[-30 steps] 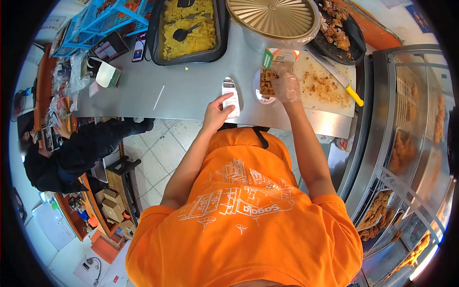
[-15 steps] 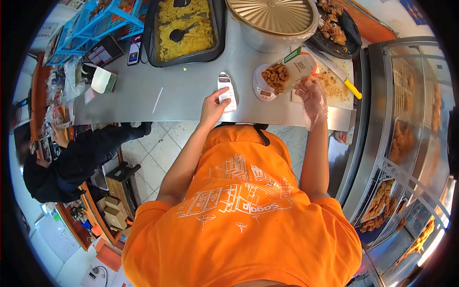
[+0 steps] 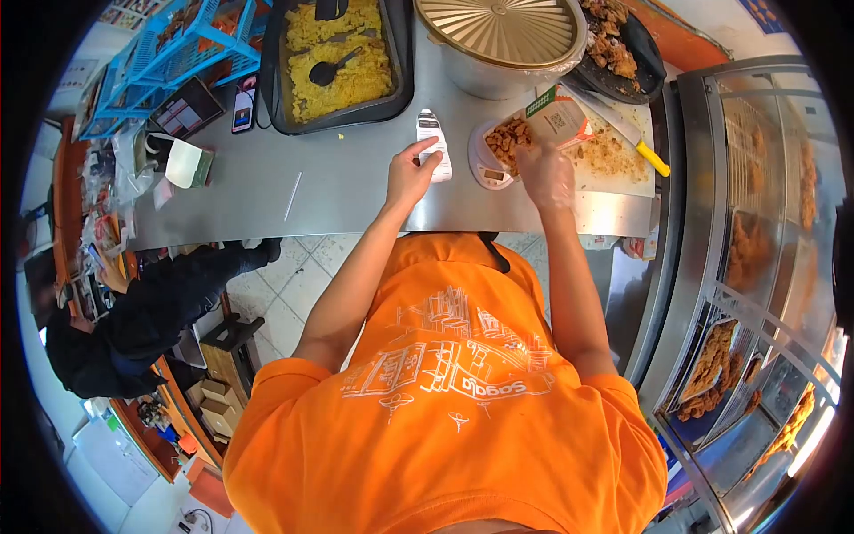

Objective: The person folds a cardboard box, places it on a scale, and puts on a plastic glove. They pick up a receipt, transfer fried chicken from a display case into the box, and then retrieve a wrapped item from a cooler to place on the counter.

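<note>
**Gloved hand at the chopped meat, bare hand on a slip**

Over at the steel tabletop point(image 3: 356, 196), the person in orange has the left hand point(image 3: 413, 171) closed on a printed paper slip point(image 3: 433, 142), thumb and fingers holding it. The right hand point(image 3: 547, 173), in a clear plastic glove, bends its fingers down at the edge of the chopped meat point(image 3: 507, 141); from here I can't tell whether they grip anything.

The meat sits in an open carton point(image 3: 556, 120) on a small white scale point(image 3: 479, 158). Just beside it, crumbs cover a cutting board point(image 3: 623, 178), and a yellow-handled knife point(image 3: 633, 138) lies across that. A lidded pot point(image 3: 485, 78) stands behind the scale, between the dark plate of meat point(image 3: 654, 71) and the tray of yellow food point(image 3: 283, 89).
</note>
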{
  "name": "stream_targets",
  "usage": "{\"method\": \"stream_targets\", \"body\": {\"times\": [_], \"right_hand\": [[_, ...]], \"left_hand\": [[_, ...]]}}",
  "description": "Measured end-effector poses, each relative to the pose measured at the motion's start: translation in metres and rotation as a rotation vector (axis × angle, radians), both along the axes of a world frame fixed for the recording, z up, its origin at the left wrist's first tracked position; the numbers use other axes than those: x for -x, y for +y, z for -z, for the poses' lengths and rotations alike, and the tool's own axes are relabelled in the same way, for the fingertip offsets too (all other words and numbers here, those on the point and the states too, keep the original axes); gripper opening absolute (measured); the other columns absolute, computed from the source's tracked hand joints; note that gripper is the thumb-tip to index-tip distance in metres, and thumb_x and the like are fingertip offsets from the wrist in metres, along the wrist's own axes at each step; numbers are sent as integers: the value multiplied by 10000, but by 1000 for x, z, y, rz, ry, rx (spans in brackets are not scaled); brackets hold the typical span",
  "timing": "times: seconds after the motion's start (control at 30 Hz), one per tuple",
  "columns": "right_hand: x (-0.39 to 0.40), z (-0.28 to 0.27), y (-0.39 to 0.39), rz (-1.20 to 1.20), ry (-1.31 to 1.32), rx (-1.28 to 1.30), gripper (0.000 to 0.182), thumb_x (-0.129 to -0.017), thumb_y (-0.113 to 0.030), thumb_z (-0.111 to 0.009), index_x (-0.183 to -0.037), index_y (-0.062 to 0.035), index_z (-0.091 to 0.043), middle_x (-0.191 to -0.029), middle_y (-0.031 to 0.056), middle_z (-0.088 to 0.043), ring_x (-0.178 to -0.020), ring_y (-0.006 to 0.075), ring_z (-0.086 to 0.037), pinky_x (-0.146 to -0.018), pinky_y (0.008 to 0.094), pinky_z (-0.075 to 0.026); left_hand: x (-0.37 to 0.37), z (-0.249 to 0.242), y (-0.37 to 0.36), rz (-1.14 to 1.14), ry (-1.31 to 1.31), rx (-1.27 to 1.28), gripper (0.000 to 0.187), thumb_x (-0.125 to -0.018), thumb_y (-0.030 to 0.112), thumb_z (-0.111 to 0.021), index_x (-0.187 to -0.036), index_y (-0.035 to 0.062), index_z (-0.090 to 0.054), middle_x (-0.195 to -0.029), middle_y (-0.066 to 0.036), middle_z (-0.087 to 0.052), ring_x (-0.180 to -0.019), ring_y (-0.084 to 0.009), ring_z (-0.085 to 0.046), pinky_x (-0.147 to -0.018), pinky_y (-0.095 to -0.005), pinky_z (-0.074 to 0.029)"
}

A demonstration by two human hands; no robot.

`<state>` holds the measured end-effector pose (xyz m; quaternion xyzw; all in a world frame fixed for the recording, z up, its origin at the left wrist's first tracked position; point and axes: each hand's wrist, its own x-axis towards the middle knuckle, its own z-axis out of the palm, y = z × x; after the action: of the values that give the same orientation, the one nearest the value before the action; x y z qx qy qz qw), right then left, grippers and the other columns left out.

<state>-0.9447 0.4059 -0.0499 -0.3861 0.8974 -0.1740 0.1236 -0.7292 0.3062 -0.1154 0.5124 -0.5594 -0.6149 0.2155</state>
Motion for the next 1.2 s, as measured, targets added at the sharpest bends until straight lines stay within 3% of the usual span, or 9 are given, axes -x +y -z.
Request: {"method": "stream_targets", "body": {"times": [0.1,0.33,0.53,0.63,0.7,0.83,1.07,1.13,1.2], "right_hand": [[-2,18,-34,41,-13,-264,325,-875,-301,-604,-985,-11,-699,-970,286,-684,-964,394,-680,-851,465,-537],[-10,26,-44,-91,30,-244,299,-874,-258,-566,-999,-20,-696,-1009,272,-678,-948,396,-676,-843,480,-541],[-12,12,-20,-260,133,137,243,-891,-226,-585,-949,-8,-678,-956,222,-695,-815,368,-694,-713,443,-560],[6,2,14,-38,-308,443,230,-893,-209,-558,-989,-25,-660,-898,145,-700,-664,258,-651,-601,336,-537],[23,-13,37,162,-1147,642,208,-873,-169,-527,-987,-24,-622,-871,107,-678,-626,190,-572,-517,290,-457],[26,-18,44,364,-1461,841,245,-824,-189,-588,-1033,-62,-589,-930,114,-641,-609,186,-535,-498,271,-415],[44,11,23,276,-1392,799,242,-870,-289,-666,-947,-61,-644,-711,39,-596,-560,196,-534,-508,294,-419],[36,33,14,-37,-415,340,324,-884,-334,-671,-940,-15,-667,-700,83,-649,-588,217,-595,-563,338,-478],[12,17,2,-68,-339,185,379,-884,-356,-656,-991,7,-676,-840,184,-708,-724,285,-688,-677,393,-539]], "left_hand": [[0,0,1,7,51,-33,336,-896,146,-693,-1227,91,-683,-981,-87,-710,-743,-93,-619,-666,-234,-498],[-10,-3,10,17,-20,-32,359,-864,209,-692,-1195,70,-699,-801,-60,-688,-602,-95,-526,-571,-266,-444],[-16,-11,5,-11,-10,-59,359,-867,210,-689,-1200,78,-700,-696,-12,-601,-570,-83,-461,-535,-269,-399],[-22,-7,-1,-5,-40,-44,361,-866,206,-692,-1206,84,-698,-659,9,-551,-558,-79,-436,-519,-270,-377],[-23,-4,-4,-26,-25,-26,365,-865,206,-702,-1213,97,-697,-627,34,-480,-542,-78,-399,-502,-278,-352],[-24,25,-7,-52,80,-42,359,-873,200,-702,-1216,94,-695,-664,24,-544,-558,-76,-435,-513,-266,-371],[-22,10,-10,-36,84,-148,343,-903,134,-676,-1241,74,-673,-906,-55,-678,-732,-97,-585,-668,-250,-477],[-24,11,-10,-12,56,-175,347,-910,107,-666,-1253,58,-659,-1009,-94,-696,-844,-120,-653,-768,-254,-525],[-24,12,-8,-8,49,-162,350,-910,106,-663,-1257,62,-658,-1005,-89,-695,-852,-121,-652,-767,-258,-526]]}}
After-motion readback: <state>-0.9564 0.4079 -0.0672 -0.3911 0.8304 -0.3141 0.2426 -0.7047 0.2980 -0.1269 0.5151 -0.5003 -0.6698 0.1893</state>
